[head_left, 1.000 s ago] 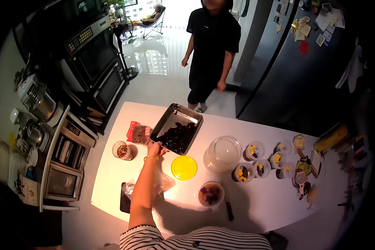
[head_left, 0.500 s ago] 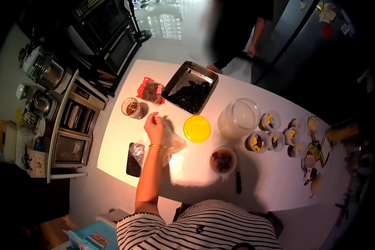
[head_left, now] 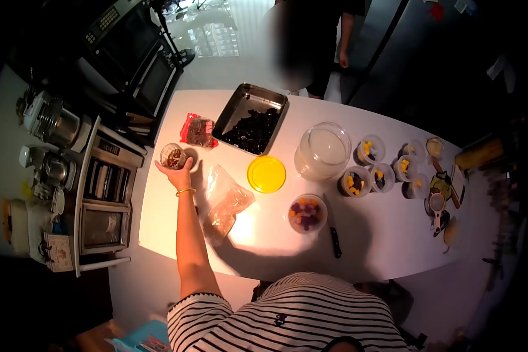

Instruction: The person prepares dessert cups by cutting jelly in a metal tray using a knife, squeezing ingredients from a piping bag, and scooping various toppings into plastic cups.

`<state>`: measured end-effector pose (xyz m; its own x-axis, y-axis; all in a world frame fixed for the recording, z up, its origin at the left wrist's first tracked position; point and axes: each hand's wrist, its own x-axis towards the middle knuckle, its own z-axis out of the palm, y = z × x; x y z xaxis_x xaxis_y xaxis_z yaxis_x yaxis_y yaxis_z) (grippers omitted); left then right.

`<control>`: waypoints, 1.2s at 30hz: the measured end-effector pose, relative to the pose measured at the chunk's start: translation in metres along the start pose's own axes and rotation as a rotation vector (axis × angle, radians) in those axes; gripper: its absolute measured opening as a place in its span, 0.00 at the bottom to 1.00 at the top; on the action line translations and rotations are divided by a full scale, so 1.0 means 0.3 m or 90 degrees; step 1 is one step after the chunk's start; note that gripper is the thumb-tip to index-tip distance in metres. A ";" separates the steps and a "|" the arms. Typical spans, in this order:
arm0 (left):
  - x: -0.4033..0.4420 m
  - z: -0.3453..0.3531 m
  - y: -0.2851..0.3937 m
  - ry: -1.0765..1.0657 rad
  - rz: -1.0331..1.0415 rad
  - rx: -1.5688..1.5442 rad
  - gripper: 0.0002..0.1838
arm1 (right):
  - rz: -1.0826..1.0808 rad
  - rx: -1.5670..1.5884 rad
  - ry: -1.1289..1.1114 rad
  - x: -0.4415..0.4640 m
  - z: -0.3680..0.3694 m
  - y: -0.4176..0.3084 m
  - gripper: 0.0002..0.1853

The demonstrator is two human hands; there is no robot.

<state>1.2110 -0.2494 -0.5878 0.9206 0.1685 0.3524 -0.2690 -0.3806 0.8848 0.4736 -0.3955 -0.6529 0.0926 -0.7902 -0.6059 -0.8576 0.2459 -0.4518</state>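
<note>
My left hand (head_left: pixel 175 175), with a bangle at the wrist, reaches to the far left of the table. Its thumb and fingers curl around the near side of a glass (head_left: pixel 173 155) with reddish-brown contents. Just beyond lies a red packet (head_left: pixel 198 131) with a clear window showing brown contents. A crumpled clear plastic bag (head_left: pixel 227 202) rests right of my forearm, and past it is a round yellow lid (head_left: pixel 266 174). My right hand is out of view.
A metal tray (head_left: pixel 243 97) holds dark jelly-like pieces. A large clear jar (head_left: pixel 322 152) of cloudy liquid, a tub of purple and orange cubes (head_left: pixel 307 213), a knife (head_left: pixel 335 242) and several cups (head_left: pixel 354 181) stand rightward. A person in dark clothes (head_left: pixel 311 47) is beyond the table.
My left hand has left the plastic bag, moved left and closed around the glass. The bag lies more spread out. The view has shifted slightly.
</note>
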 end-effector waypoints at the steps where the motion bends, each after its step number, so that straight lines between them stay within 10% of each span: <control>1: 0.020 0.011 -0.021 -0.009 -0.052 -0.021 0.51 | 0.002 -0.001 0.005 -0.004 0.002 0.008 0.12; 13: -0.131 -0.212 0.508 -0.324 0.133 -0.186 0.38 | 0.008 -0.020 0.021 -0.002 0.029 0.040 0.12; 22: -0.274 -0.393 1.037 -0.554 0.234 -0.451 0.49 | -0.011 -0.005 0.038 0.019 0.076 0.082 0.13; 29: -0.252 -0.555 1.391 -0.689 0.581 -0.363 0.49 | -0.033 0.007 0.070 0.057 0.148 0.167 0.13; 36: -0.442 -0.558 1.528 -0.336 0.567 -0.434 0.13 | 0.026 0.016 0.052 0.023 0.140 0.115 0.14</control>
<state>0.9182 -0.2939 -0.1780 0.3007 -0.3529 0.8860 -0.8062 0.4022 0.4338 0.4660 -0.3689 -0.7001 0.0158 -0.8225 -0.5686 -0.8468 0.2913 -0.4449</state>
